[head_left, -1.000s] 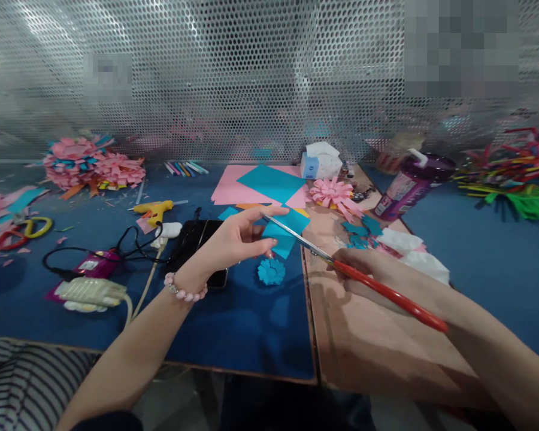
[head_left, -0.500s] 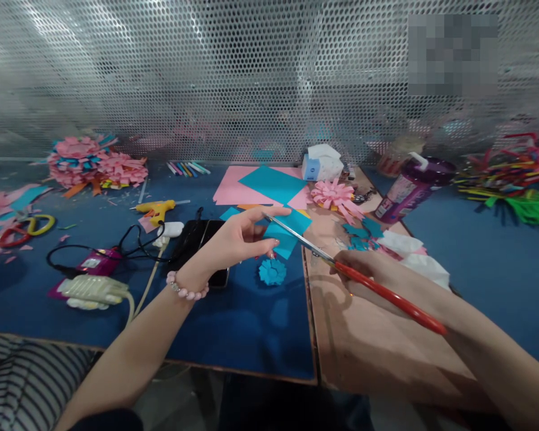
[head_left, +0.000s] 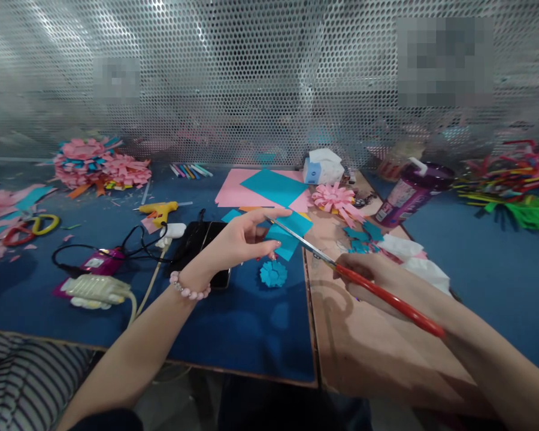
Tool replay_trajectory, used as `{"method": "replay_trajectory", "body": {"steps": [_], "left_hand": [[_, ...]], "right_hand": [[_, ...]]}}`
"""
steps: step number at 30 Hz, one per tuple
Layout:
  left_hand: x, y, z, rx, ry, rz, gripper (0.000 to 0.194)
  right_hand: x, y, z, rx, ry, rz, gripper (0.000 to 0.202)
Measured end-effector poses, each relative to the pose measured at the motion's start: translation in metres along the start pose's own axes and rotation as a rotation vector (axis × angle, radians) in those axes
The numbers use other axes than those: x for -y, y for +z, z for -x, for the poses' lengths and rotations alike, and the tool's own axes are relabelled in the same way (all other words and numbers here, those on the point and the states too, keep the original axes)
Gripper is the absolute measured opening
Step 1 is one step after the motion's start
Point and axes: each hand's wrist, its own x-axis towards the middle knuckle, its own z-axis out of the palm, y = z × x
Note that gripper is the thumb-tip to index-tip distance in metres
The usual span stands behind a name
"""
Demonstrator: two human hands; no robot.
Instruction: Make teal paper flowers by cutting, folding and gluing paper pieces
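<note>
My left hand (head_left: 240,239) pinches a small piece of blue paper (head_left: 291,233) above the blue table top. My right hand (head_left: 377,278) grips red-handled scissors (head_left: 341,269), whose metal blades reach left into the edge of that blue paper. A small blue paper flower (head_left: 273,273) lies on the table just below the paper. A black phone (head_left: 202,248) sits under my left wrist.
Pink and blue paper sheets (head_left: 269,188), a pink paper flower (head_left: 335,199), a tissue pack (head_left: 322,166) and a purple bottle (head_left: 411,191) lie behind. A yellow glue gun (head_left: 159,209), cables, a white plug (head_left: 96,290) and more scissors (head_left: 29,227) are at the left. A perforated metal screen (head_left: 251,78) closes the back.
Barely anything differs; both hands keep their grip and the view has drifted slightly, so everything sits a little lower and to the right.
</note>
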Motion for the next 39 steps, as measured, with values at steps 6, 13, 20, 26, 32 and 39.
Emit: {"method": "replay_trajectory", "body": {"steps": [6, 13, 20, 26, 32, 39], "left_hand": [[-0.005, 0.001, 0.0, 0.029, 0.046, 0.031, 0.064], [-0.005, 0.003, 0.002, 0.016, 0.06, 0.033, 0.063], [-0.004, 0.001, 0.002, 0.017, 0.052, 0.03, 0.062], [-0.006, 0.001, 0.002, 0.016, 0.049, -0.001, 0.064], [-0.007, -0.001, 0.003, -0.001, 0.029, -0.023, 0.061], [-0.004, -0.003, 0.003, 0.004, 0.023, -0.009, 0.062]], "right_hand": [[-0.007, 0.002, 0.001, -0.032, -0.017, 0.027, 0.02], [0.006, -0.001, 0.002, -0.057, -0.008, 0.029, 0.023], [0.009, 0.0, 0.002, -0.057, 0.006, 0.032, 0.021], [0.004, 0.001, -0.001, -0.044, 0.029, 0.055, 0.022], [0.003, 0.002, -0.001, -0.036, 0.02, 0.056, 0.026], [0.003, 0.002, 0.0, -0.036, 0.031, 0.056, 0.026]]}}
